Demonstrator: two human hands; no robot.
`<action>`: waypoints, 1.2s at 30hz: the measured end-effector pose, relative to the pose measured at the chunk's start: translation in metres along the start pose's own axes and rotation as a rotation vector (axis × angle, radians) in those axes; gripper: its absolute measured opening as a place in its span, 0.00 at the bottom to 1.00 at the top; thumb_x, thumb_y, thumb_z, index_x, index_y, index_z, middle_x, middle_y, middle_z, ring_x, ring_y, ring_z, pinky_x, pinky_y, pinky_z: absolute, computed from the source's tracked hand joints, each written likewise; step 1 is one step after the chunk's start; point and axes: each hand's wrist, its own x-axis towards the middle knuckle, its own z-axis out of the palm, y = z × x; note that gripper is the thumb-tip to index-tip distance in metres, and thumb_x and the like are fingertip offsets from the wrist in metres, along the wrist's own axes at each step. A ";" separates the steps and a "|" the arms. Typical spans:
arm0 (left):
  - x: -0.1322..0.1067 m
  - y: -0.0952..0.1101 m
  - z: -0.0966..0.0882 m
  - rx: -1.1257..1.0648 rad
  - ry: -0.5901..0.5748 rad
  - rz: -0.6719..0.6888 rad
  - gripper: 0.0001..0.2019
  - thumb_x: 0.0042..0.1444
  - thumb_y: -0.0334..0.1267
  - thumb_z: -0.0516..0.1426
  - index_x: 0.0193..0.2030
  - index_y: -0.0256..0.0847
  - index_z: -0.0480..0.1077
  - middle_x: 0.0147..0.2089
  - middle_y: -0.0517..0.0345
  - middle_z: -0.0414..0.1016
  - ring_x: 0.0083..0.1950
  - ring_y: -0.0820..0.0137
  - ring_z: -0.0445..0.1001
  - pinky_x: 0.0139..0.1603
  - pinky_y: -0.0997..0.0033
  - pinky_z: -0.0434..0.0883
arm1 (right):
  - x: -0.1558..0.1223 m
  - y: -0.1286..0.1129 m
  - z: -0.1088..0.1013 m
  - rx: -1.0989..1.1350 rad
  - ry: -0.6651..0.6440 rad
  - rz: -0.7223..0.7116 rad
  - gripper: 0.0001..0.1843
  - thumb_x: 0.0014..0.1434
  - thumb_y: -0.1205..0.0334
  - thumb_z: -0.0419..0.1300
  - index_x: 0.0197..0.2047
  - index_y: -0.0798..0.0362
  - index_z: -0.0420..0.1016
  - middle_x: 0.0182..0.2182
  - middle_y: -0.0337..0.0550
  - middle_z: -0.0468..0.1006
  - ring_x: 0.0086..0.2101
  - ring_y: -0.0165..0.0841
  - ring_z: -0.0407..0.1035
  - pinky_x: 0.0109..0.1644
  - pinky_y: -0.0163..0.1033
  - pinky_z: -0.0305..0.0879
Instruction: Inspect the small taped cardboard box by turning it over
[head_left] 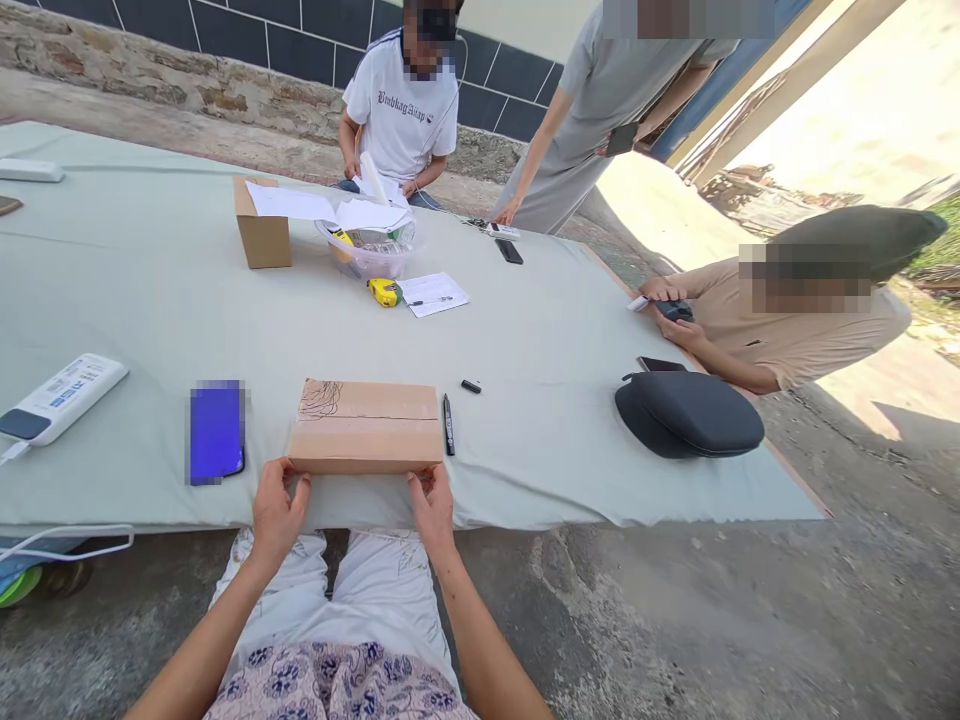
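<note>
A flat cardboard box (367, 440) lies on the cloth in front of me, with black scribbled loops at its top left and a dark line across its top. My left hand (279, 510) grips the near left corner, fingers curled at the edge. At the near right corner my right hand (433, 505) holds the box the same way; some fingertips are hidden behind it. Just right of the box lies an uncapped black marker (448, 425), and its cap (471, 386) rests a little farther off. A phone (216, 432) with a blurred blue screen lies to the left.
On the cloth-covered table (540, 330) are a white power bank (67, 398), a black case (690, 415), an upright carton (262, 235), a plastic basin (367, 262) with papers, and a yellow tape measure (385, 292). Several people are around the far and right sides.
</note>
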 end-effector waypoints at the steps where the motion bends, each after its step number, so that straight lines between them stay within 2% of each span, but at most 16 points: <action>1: -0.004 0.001 -0.003 -0.021 -0.008 -0.019 0.11 0.56 0.48 0.54 0.38 0.43 0.66 0.36 0.55 0.69 0.38 0.62 0.71 0.39 0.62 0.71 | -0.002 -0.003 -0.003 0.021 -0.017 0.020 0.15 0.56 0.51 0.60 0.43 0.51 0.71 0.36 0.43 0.75 0.37 0.36 0.70 0.41 0.42 0.68; 5: -0.002 0.020 -0.013 -0.089 0.010 -0.055 0.12 0.57 0.48 0.55 0.38 0.42 0.68 0.35 0.57 0.70 0.35 0.66 0.70 0.37 0.66 0.70 | 0.000 -0.027 -0.011 0.116 0.005 0.033 0.16 0.56 0.49 0.61 0.41 0.52 0.71 0.36 0.42 0.74 0.38 0.34 0.69 0.41 0.40 0.68; 9: 0.027 0.048 -0.015 -0.053 0.126 0.091 0.11 0.60 0.45 0.53 0.41 0.41 0.69 0.37 0.55 0.70 0.38 0.66 0.70 0.42 0.65 0.71 | 0.020 -0.056 -0.003 0.131 0.099 -0.088 0.18 0.58 0.48 0.61 0.45 0.52 0.70 0.37 0.42 0.73 0.37 0.33 0.68 0.44 0.41 0.68; 12: 0.050 0.059 -0.006 0.025 0.151 0.151 0.14 0.60 0.45 0.54 0.46 0.39 0.68 0.43 0.50 0.71 0.44 0.62 0.71 0.44 0.61 0.71 | 0.038 -0.068 0.011 0.021 0.131 -0.210 0.19 0.57 0.48 0.61 0.47 0.52 0.70 0.42 0.46 0.74 0.41 0.35 0.68 0.47 0.43 0.68; 15: 0.063 0.058 0.009 0.079 0.162 0.159 0.19 0.59 0.47 0.57 0.52 0.37 0.65 0.49 0.43 0.69 0.52 0.56 0.69 0.51 0.54 0.71 | 0.050 -0.068 0.025 -0.099 0.157 -0.295 0.19 0.58 0.48 0.60 0.47 0.51 0.70 0.44 0.48 0.74 0.43 0.37 0.67 0.46 0.44 0.68; 18: 0.065 0.055 0.023 0.088 0.199 0.143 0.23 0.58 0.49 0.59 0.55 0.37 0.62 0.52 0.42 0.68 0.55 0.54 0.67 0.56 0.50 0.69 | 0.054 -0.064 0.036 -0.142 0.216 -0.327 0.20 0.60 0.46 0.59 0.47 0.51 0.68 0.45 0.48 0.74 0.43 0.37 0.67 0.45 0.43 0.68; 24: 0.057 0.058 0.042 0.083 0.284 0.110 0.39 0.52 0.57 0.65 0.63 0.37 0.57 0.59 0.38 0.65 0.62 0.47 0.63 0.64 0.43 0.63 | 0.048 -0.062 0.055 -0.274 0.332 -0.376 0.33 0.55 0.37 0.64 0.52 0.52 0.64 0.47 0.53 0.70 0.51 0.45 0.64 0.57 0.55 0.64; 29: 0.054 0.062 0.047 0.099 0.306 0.103 0.51 0.42 0.64 0.68 0.66 0.36 0.54 0.61 0.35 0.63 0.64 0.42 0.61 0.65 0.40 0.61 | 0.046 -0.064 0.063 -0.324 0.361 -0.380 0.42 0.51 0.31 0.65 0.55 0.54 0.62 0.50 0.57 0.69 0.53 0.50 0.62 0.60 0.59 0.61; 33: 0.054 0.063 0.046 0.098 0.292 0.097 0.52 0.42 0.66 0.67 0.66 0.36 0.55 0.61 0.34 0.64 0.64 0.43 0.62 0.65 0.40 0.62 | 0.046 -0.062 0.060 -0.314 0.361 -0.372 0.42 0.50 0.29 0.64 0.54 0.53 0.63 0.48 0.55 0.70 0.52 0.48 0.64 0.58 0.57 0.64; 36: 0.054 0.060 0.044 0.086 0.280 0.111 0.50 0.45 0.66 0.66 0.65 0.36 0.56 0.61 0.35 0.64 0.64 0.45 0.62 0.65 0.41 0.62 | 0.048 -0.055 0.052 -0.251 0.320 -0.397 0.36 0.56 0.31 0.61 0.54 0.52 0.65 0.49 0.55 0.71 0.51 0.46 0.65 0.54 0.52 0.67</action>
